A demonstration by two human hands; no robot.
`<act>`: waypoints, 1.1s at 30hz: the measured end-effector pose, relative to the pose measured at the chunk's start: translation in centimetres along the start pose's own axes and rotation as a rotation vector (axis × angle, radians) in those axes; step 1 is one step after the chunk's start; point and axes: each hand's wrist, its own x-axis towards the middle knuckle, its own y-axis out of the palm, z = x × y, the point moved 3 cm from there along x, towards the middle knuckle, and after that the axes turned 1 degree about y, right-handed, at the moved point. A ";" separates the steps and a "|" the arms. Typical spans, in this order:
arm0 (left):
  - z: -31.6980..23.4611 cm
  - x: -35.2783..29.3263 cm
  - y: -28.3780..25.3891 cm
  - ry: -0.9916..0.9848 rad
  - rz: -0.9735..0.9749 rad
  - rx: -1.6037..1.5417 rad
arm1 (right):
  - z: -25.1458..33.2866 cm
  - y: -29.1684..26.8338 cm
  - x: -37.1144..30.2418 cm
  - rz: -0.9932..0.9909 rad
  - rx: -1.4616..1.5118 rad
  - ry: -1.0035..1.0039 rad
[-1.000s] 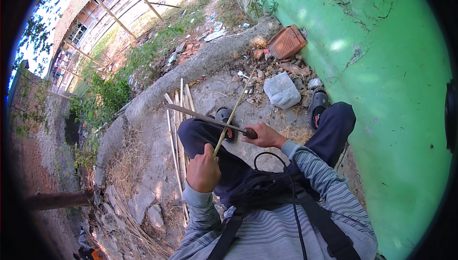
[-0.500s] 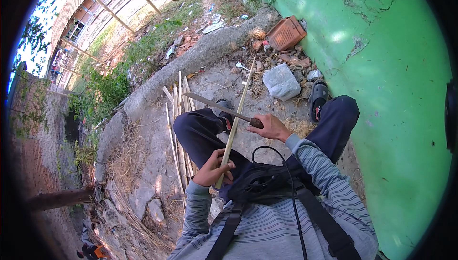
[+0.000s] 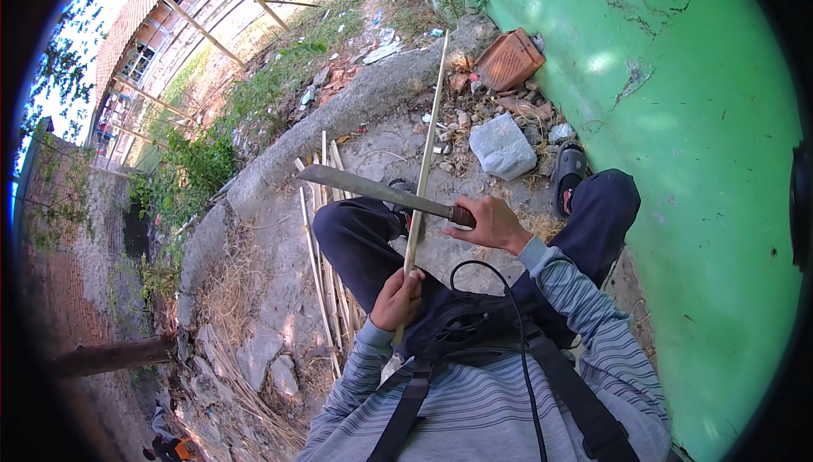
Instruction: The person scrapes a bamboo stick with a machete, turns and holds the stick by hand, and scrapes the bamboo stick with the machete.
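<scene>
In the head view, the left hand point(image 3: 398, 301) is closed around the lower part of a long, pale, narrow wooden strip point(image 3: 430, 140), whose far end overlaps the rough grey concrete curb point(image 3: 339, 115). The right hand point(image 3: 493, 225) is clamped on the brown handle of a broad grey metal machete point(image 3: 381, 190). Its blade crosses the strip, contact unclear, tip leftward. The painted green wall point(image 3: 711, 208) stands well apart from both hands, rightward.
</scene>
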 end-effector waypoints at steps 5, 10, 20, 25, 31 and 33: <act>-2.5 0.7 0.9 0.495 -0.240 0.615 | 1.9 0.6 0.5 -0.051 -0.083 -0.079; -4.1 -1.0 3.3 0.671 -0.351 0.811 | 3.3 -0.9 1.6 -0.162 -0.129 -0.113; -3.8 -2.0 3.2 0.782 -0.424 1.041 | 2.8 -3.0 2.4 -0.220 -0.210 -0.082; -3.6 -2.6 3.1 0.739 -0.467 1.141 | 2.5 -3.5 2.3 -0.215 -0.210 -0.085; -3.2 -4.1 2.6 0.628 -0.486 1.141 | -0.2 -5.9 3.9 -0.324 -0.166 0.082; -2.9 -3.5 2.4 0.664 -0.501 1.156 | 0.3 -4.6 3.1 -0.260 -0.146 0.053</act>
